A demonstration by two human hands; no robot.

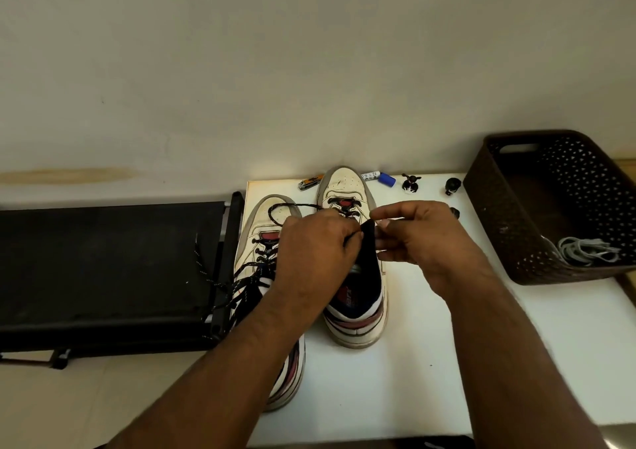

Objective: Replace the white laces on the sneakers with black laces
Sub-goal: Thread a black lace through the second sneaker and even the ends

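With the left hand (315, 252) pinching the black speckled lace (285, 207) and the right hand (418, 238) pinching the far-edge white leather sneaker (347, 187)'s dark tongue, threading called for steady tension.

White table (413, 362): two sneakers (347, 187), brown basket (499, 242), marker (378, 176).

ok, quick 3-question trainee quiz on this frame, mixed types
1. True or false: the left sneaker already carries black lace.
2. Where do the white laces lie? A) in the brown basket B) on the black bench C) in the right sneaker
3. Fill in: both hands work over the ___ sneaker.

Key: 1 true; 2 A; 3 right. The left hand pinches black lace.
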